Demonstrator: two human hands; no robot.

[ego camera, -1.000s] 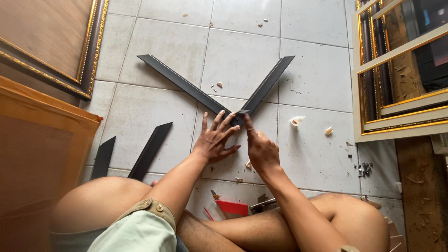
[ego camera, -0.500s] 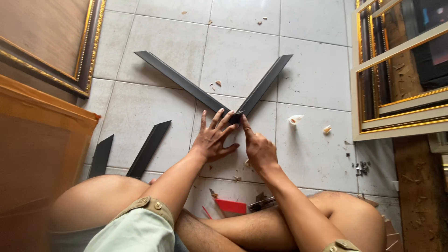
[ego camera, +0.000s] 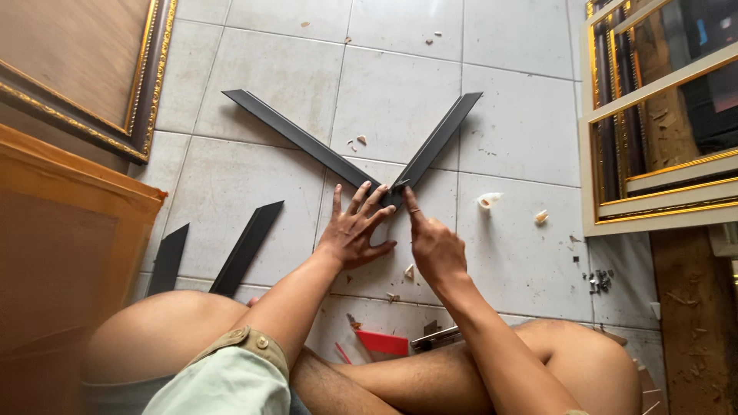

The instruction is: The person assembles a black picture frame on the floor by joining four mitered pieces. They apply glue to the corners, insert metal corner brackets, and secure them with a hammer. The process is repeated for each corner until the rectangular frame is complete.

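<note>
Two long dark frame strips lie on the tiled floor and meet in a V corner. The left strip [ego camera: 296, 138] runs up to the left, the right strip [ego camera: 440, 137] up to the right. My left hand [ego camera: 355, 228] rests flat with spread fingers, fingertips pressing the corner joint. My right hand [ego camera: 433, 244] is beside it, its index finger stretched onto the joint from the right. Neither hand grips anything.
Two more dark strips [ego camera: 247, 247] lie at the left by my knee. Gilded picture frames lean at the top left [ego camera: 146, 84] and right [ego camera: 661, 115]. An orange box [ego camera: 69, 253] stands left. A red tool [ego camera: 380, 342] and a metal piece lie between my legs. Small screws [ego camera: 600, 280] and wood chips litter the tiles.
Both hands stay at the corner joint. My right index finger has straightened onto the joint, and the left fingers have shifted slightly.
</note>
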